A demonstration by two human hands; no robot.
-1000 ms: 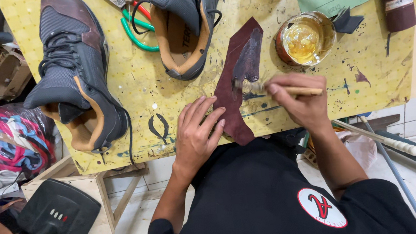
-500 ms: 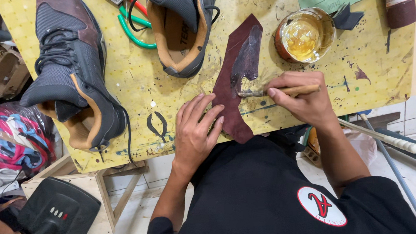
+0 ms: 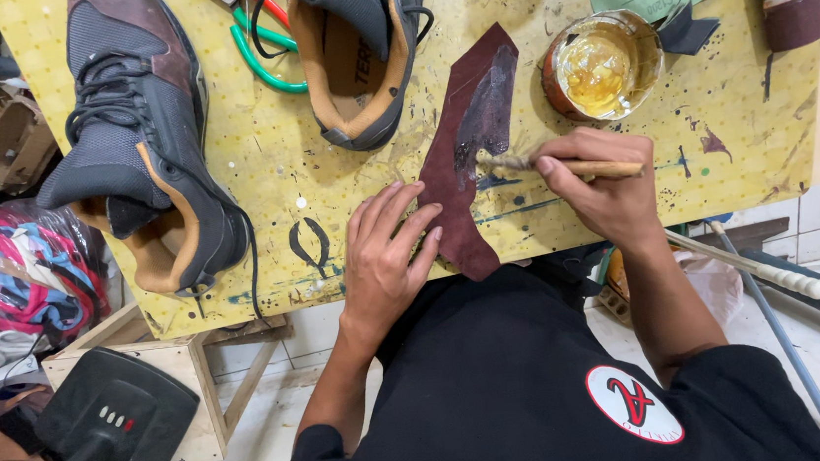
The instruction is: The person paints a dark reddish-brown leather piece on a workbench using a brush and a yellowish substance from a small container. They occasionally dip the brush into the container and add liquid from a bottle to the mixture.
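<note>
While the left hand (image 3: 388,262) is lying flat with fingers spread, pressing down on the lower left edge of the leather strip (image 3: 467,146), the right hand (image 3: 604,184) is pinching a wooden-handled brush (image 3: 562,165) between thumb and fingers, closed around its handle. The strip, dark maroon and pointed at both ends, is lying on the yellow worktop (image 3: 266,164), running from near the glue tin (image 3: 603,65) down to the worktop's near edge, between the two hands. The brush tip is touching the strip at about its middle, just left of the right hand, where a shiny wet patch is showing on the upper half. The tin, holding amber glue, is sitting just above the right hand. Two grey-and-brown shoes are resting on the worktop: one (image 3: 141,145) well left of the left hand, the other (image 3: 354,47) above it, beside the strip's upper end. Green-handled pliers (image 3: 260,46) are lying between the shoes.
</note>
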